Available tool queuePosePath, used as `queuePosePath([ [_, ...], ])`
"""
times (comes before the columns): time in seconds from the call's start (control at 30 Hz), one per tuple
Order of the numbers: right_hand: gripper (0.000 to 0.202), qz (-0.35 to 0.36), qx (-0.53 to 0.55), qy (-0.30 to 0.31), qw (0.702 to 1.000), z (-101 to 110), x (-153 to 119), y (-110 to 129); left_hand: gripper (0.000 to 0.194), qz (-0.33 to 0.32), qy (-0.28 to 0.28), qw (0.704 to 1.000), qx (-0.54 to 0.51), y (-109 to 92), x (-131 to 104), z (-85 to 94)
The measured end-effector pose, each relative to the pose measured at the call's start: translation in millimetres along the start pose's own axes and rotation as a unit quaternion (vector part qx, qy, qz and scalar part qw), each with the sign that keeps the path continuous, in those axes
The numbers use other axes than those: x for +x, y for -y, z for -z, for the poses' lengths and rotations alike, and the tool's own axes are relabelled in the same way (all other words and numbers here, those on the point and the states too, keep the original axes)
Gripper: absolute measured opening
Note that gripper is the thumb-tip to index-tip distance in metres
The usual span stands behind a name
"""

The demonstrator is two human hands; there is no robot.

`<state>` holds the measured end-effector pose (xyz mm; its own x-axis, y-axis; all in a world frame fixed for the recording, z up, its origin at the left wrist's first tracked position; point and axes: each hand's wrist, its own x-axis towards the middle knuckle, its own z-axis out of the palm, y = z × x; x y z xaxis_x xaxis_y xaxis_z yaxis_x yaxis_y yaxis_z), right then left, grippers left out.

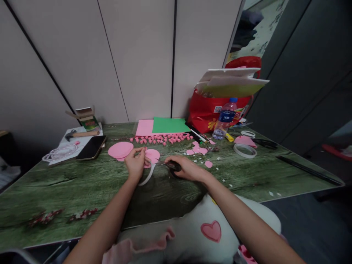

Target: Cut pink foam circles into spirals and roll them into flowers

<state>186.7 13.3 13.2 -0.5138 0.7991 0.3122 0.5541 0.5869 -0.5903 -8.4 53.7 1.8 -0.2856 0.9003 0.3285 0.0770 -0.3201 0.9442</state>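
My left hand [135, 161] is closed in a pinch, with a pink paper piece [145, 150] at the fingertips. A white tape ring [149, 176] shows beside and below that hand, partly hidden by it. Pink paper rounds [153, 154] lie just right of the fingers. In my right hand [187, 167] are black-handled scissors [173, 165], their blades pointing left toward the tape ring and the pink paper. Larger pink paper circles [120, 149] rest left of my left hand.
Several small pink rosebuds [165, 139] line the back, before green paper [170, 125]. A water bottle [224, 119] stands by a red bag [200, 110]. At left are a phone [91, 148], a hammer [82, 134] and beads [60, 152]. Another tape roll [245, 155] lies right.
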Motion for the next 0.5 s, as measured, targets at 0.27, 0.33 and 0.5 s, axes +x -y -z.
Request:
queuePosePath([
  [0.27,0.043,0.010,-0.015,0.010,1.000,-8.9,5.3,2.4,0.022,0.012,-0.026,1.000,-0.005,-2.6,3.3,0.2],
  [0.33,0.040,0.025,0.002,0.014,1.000,-12.5,8.1,4.6,0.022,0.013,-0.022,1.000,-0.003,-3.8,2.8,-0.3],
  [0.5,0.033,0.044,0.053,0.019,0.997,-17.3,12.6,6.5,0.020,0.005,-0.018,1.000,-0.010,-3.4,2.1,-0.4],
])
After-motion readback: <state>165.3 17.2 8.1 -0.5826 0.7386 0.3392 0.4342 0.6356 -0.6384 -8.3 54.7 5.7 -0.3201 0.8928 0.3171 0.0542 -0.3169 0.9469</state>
